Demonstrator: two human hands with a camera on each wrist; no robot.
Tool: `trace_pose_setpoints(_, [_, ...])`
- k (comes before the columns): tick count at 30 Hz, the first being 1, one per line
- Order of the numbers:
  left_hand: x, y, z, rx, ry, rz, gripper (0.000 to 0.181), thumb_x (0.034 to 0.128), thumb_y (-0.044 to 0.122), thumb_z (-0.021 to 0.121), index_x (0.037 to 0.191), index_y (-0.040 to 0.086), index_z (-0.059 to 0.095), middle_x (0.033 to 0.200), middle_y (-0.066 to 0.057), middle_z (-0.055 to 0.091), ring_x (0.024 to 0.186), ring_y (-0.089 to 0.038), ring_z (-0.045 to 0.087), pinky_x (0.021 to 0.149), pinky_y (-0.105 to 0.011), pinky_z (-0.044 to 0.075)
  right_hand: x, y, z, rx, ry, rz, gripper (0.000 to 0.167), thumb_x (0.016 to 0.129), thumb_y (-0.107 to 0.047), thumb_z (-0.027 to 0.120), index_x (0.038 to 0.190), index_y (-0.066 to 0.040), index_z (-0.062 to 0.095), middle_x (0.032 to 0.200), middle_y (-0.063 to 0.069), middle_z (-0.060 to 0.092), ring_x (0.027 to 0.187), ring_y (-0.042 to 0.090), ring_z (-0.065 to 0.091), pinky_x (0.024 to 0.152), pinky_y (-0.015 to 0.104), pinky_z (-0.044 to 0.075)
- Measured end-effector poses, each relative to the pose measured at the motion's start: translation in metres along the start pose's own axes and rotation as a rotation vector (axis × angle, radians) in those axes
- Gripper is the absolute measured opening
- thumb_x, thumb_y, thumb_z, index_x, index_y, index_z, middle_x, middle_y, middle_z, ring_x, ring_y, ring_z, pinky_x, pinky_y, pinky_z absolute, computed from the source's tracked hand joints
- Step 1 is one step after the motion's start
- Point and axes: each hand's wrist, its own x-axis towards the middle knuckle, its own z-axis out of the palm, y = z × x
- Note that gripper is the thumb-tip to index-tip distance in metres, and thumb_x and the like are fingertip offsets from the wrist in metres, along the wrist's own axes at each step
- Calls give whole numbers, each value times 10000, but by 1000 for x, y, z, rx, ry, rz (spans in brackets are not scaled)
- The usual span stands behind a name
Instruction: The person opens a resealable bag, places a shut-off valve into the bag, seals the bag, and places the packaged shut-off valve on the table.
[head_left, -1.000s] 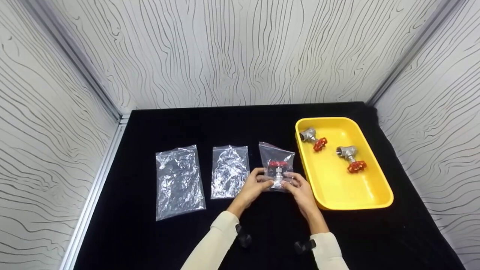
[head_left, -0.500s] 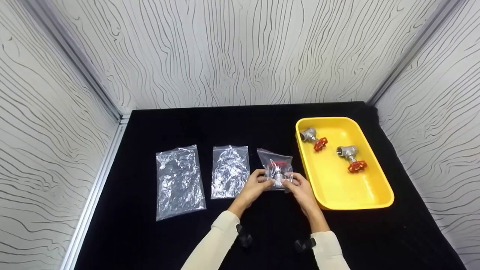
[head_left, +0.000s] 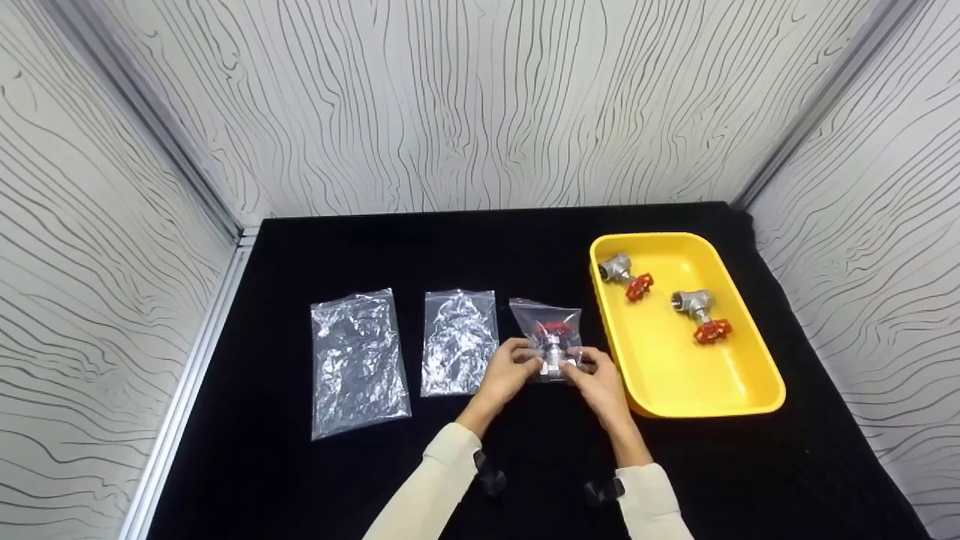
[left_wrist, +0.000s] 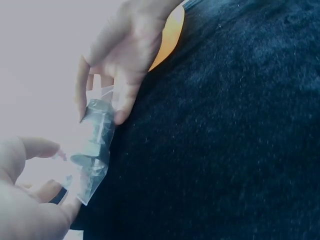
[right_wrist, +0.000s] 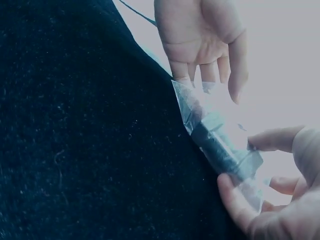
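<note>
A clear zip bag (head_left: pixel 541 315) with a gate-type valve (head_left: pixel 554 351) inside is held between both hands in the head view. The valve's red handwheel points away from the person, and its metal body is nearest to them. My left hand (head_left: pixel 507 370) grips the bag's left side, thumb and fingers by one end of the valve body. My right hand (head_left: pixel 602 381) grips the opposite side, its thumb and fingers around the other end. The right wrist view shows the valve body (right_wrist: pixel 217 145) through the plastic. Some fingertips are hidden behind the bag.
Two more clear zip bags lie flat to the left, a smaller bag (head_left: pixel 459 345) and a larger bag (head_left: pixel 360 367). At the right, a yellow tray (head_left: pixel 675 390) holds a valve (head_left: pixel 627 276) and another valve (head_left: pixel 703 315), both with red handwheels. Black cloth (head_left: pixel 420 259) covers the table.
The bag's top edge has dropped toward the person and shifted slightly left. Both hands keep their grip on the bagged valve and have barely moved. The tray and flat bags stay put.
</note>
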Motion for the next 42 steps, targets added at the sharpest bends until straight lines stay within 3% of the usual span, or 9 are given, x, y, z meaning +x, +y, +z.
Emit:
trace_pose_setpoints(6, [1,0,-6,-29,5,-18,431,911,-39,702,1314,-125,574,1156,-281,741,975,-206,721,796,-254,611,-3,-3,-1,-268,59,-97,331,911,-95,779,1205,39,707,1120,234,731,948,275,679,823,293,536])
trace_pose_setpoints(11, [-4,0,-13,-8,29,-15,427,901,-72,683,1308,-137,570,1144,-310,726,936,-205,712,799,-276,619,-6,0,0,-281,60,-114,370,931,-66,752,1267,62,669,1180,257,754,1034,370,708,945,468,582])
trace_pose_setpoints(17, [-11,3,-22,-88,17,-24,358,921,-85,636,1270,-147,587,1116,-306,722,893,-196,712,837,-383,656,-14,-1,3,-329,102,-190,435,916,-48,761,1303,94,623,1226,297,708,1114,443,679,1018,566,546])
trace_pose_setpoints(24, [-20,10,-45,-60,-36,-24,310,982,-58,589,1286,-123,599,1103,-274,741,912,-238,755,841,-399,658,-29,-15,8,-367,174,-344,542,878,0,770,1365,112,560,1316,309,593,1232,473,570,1092,597,471])
trace_pose_setpoints(31, [-31,17,-75,33,-59,96,272,989,-51,594,1247,-131,622,1073,-281,727,973,-440,747,910,-507,645,-37,-26,19,-403,258,-498,413,810,61,802,1203,85,678,1333,266,599,1213,456,520,1033,584,462])
trace_pose_setpoints(34, [-36,20,-88,55,-49,119,254,993,-47,601,1232,-125,634,1073,-286,725,987,-468,732,900,-540,639,-38,-32,23,-394,260,-528,362,807,70,797,1156,70,700,1317,247,625,1193,440,533,1005,575,469])
trace_pose_setpoints(40, [-44,26,-111,111,21,142,236,990,-16,646,1206,-112,650,1050,-246,744,933,-388,748,783,-360,641,-41,-41,33,-358,215,-582,319,817,72,798,1124,42,715,1267,204,667,1144,399,580,981,517,491])
trace_pose_setpoints(42, [-46,28,-118,109,46,155,231,985,-23,651,1195,-119,650,1044,-250,744,933,-394,744,784,-360,646,-40,-43,37,-349,181,-582,316,828,68,793,1133,29,720,1258,183,677,1123,368,599,954,486,524])
